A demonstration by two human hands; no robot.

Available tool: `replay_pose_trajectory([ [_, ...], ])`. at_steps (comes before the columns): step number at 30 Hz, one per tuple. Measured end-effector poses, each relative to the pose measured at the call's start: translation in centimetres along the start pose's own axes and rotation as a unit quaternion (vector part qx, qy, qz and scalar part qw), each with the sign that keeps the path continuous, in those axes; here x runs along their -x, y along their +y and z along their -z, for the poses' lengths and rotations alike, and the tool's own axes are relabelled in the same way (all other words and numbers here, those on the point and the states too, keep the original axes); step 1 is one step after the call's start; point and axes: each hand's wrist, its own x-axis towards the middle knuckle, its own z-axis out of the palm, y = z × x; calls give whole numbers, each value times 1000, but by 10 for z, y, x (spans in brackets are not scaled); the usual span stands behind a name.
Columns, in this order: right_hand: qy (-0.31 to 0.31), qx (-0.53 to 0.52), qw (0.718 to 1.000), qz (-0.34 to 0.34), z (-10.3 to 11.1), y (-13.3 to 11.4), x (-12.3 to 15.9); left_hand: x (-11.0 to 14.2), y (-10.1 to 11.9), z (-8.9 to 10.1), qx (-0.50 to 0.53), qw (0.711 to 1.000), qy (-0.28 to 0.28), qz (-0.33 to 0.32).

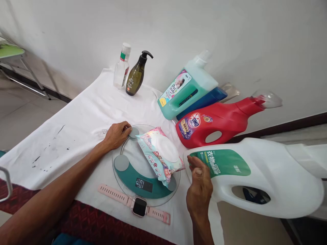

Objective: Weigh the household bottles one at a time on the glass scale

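A round glass bathroom scale (127,178) with a teal band and grey pads lies on the white cloth, its display lit. On the glass sits a pack of wet wipes (155,151), slightly tilted across the scale. At the scale's far left edge rests my left hand (118,135), fingers loosely bent beside a grey pad, holding nothing visible. My right hand (199,187) is at the right side, open with curved fingers, between the scale and a big white detergent bottle (276,170); whether it touches the bottle I cannot tell. A pink smartwatch (139,206) lies along the scale's near edge.
Behind the wipes stand a red detergent bottle (224,119), a green one (189,85) and a blue bottle (208,98). Farther left are a dark pump bottle (136,76) and a clear bottle (121,69). The wall borders the table; a green-topped stool (11,51) stands far left.
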Motion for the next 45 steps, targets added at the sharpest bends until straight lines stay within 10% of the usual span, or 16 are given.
replay_pose_trajectory([
  [10,-42,-140,988,-59,-12,29,11,0,6,1,-3,1000,-1,9],
  [45,-64,11,997,-32,-6,22,12,2,6,0,-2,1000,0,11],
])
